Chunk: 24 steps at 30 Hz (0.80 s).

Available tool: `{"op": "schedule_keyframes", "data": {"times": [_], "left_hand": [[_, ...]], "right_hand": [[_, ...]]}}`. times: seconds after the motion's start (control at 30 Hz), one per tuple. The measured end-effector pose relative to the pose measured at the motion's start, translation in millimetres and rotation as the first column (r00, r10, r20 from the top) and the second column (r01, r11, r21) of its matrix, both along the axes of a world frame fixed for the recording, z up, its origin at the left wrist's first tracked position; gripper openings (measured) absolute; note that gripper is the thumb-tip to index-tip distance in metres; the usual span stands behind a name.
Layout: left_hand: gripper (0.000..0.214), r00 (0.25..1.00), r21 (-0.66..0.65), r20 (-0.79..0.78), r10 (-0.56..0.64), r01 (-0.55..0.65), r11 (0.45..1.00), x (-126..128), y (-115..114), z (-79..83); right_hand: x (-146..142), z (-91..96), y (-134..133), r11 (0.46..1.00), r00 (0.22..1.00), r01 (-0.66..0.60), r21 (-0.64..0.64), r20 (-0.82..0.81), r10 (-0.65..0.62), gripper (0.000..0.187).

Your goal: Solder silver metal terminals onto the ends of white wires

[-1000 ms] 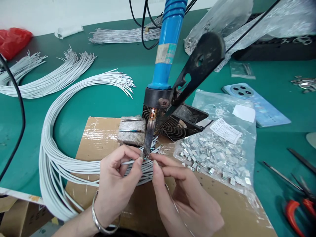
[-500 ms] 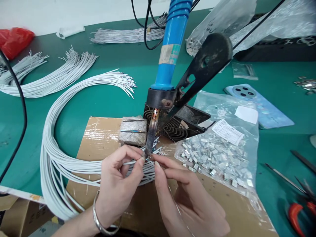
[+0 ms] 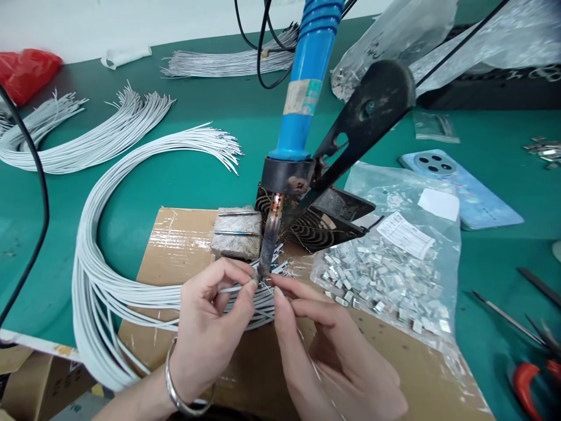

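A blue-handled soldering iron is fixed tip-down in a black stand; its dark tip ends just above my fingers. My left hand, with a metal bangle at the wrist, pinches a thin white wire and holds its end at the tip. My right hand is pinched too, thumb and forefinger meeting the wire end from the right, with a thin strand of solder wire running back across its palm. A curved bundle of white wires sweeps left from under my hands.
A cardboard sheet carries a grey sponge block and a black fan grille. A clear bag of small metal terminals lies to the right, then a phone and red-handled pliers. More wire bundles lie behind.
The view has shifted slightly, so everything sits a little further right in the picture. Both hands stay pinched at the iron's tip in the same pose.
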<state>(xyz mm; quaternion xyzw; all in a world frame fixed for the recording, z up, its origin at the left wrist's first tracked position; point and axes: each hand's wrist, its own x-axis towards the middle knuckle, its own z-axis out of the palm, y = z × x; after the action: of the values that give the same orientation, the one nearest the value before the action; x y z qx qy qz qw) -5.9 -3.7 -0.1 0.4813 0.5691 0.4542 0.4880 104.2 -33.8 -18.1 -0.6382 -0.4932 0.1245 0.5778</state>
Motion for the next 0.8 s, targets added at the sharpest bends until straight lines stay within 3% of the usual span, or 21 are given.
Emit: {"op": "schedule_keyframes", "data": {"times": [0.8], "left_hand": [[0.012, 1.0, 0.023, -0.001, -0.009, 0.009, 1.0, -1.4, 0.5, 1.0]], "right_hand": [[-0.9, 1.9, 0.5, 0.999, 0.999, -0.013, 0.051, 0.035, 0.012, 0.016]]}}
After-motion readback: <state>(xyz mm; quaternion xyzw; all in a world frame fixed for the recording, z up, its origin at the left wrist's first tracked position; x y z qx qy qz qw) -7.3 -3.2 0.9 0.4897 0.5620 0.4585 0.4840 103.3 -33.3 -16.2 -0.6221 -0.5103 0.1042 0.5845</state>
